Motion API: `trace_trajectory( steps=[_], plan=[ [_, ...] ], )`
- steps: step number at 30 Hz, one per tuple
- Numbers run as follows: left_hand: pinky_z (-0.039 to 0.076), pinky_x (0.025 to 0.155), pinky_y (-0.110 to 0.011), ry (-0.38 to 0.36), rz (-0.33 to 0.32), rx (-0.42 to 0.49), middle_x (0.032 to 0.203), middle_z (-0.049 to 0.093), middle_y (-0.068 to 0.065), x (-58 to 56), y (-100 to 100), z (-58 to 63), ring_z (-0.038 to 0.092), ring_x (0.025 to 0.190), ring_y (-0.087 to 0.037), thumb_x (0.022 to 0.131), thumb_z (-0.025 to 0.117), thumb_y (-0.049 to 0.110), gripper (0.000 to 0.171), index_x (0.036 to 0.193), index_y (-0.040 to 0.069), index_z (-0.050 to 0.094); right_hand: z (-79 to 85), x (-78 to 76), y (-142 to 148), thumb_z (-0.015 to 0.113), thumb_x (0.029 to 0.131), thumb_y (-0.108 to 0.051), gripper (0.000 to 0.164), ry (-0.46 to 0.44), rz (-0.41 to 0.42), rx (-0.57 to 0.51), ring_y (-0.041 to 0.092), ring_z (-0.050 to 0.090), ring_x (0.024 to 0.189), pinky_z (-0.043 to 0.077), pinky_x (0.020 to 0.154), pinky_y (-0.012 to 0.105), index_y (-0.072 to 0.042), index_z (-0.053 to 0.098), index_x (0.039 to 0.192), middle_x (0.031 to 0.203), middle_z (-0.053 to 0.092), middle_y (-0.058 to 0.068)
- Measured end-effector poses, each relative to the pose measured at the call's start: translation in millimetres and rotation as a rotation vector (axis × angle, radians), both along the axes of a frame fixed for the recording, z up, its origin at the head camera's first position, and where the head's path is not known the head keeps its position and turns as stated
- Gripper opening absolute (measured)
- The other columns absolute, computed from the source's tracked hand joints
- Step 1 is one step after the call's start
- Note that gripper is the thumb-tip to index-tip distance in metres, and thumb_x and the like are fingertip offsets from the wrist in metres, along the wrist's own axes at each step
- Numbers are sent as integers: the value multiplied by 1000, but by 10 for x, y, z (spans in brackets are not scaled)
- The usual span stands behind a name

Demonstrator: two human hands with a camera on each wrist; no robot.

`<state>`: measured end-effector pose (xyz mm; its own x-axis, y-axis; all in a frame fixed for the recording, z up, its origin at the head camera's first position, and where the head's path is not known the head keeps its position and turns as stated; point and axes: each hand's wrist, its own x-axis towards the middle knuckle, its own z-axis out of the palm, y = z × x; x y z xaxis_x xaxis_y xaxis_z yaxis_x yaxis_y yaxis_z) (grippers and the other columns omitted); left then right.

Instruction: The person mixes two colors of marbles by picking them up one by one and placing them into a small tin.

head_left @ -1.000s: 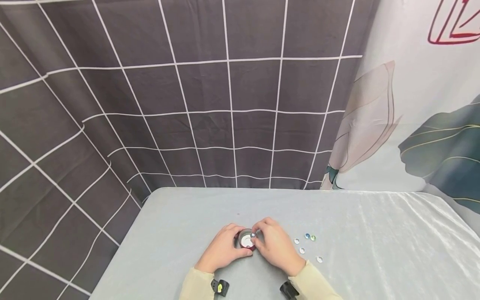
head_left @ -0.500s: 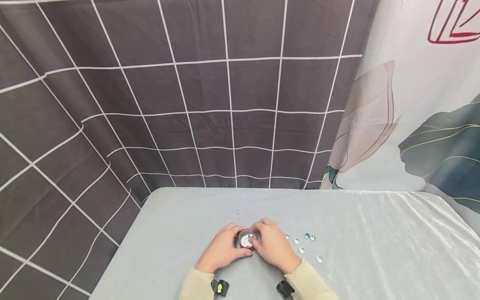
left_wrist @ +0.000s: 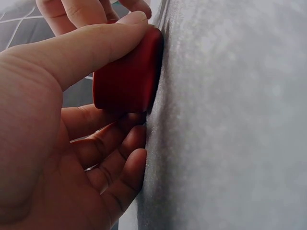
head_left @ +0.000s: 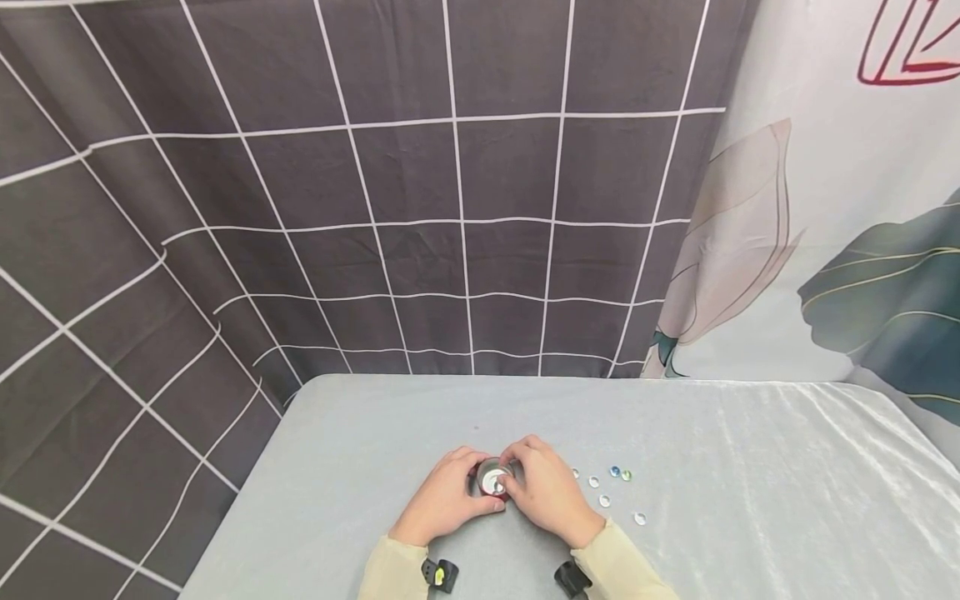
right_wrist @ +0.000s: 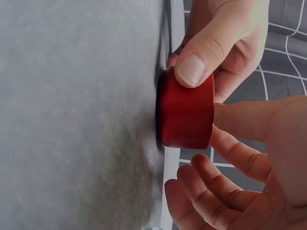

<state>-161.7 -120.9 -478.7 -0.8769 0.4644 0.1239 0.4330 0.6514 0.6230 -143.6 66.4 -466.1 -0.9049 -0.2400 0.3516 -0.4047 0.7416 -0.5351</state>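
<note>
I have both arms coming in from the bottom of the head view, the left arm [head_left: 393,571] and the right arm [head_left: 626,562] leaning toward each other. My left hand [head_left: 447,492] grips, with its thumb [left_wrist: 91,48] on the near side. Its lower fingers [left_wrist: 127,179] bend a little. My right hand [head_left: 551,493] sits just beside it. Its thumb [right_wrist: 244,117] points inward, and its loose fingers [right_wrist: 218,184] curl. I can't tell if it pinches.

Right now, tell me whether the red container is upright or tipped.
Upright. The red container sits base-down on the pale cloth, and the head view looks down into its open top.
</note>
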Motion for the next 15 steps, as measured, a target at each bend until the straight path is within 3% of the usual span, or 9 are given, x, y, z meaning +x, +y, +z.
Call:
trace_trajectory(
  steps=[15],
  plan=[
    [49,90,-34,10,6,8,103,63,6,11,4,1,57,98,-11,76,87,39,57,120,7,68,118,56,130,81,79,-9,17,17,-17,-16,15,60,82,53,74,36,-14,70,91,93,62,-2]
  ],
)
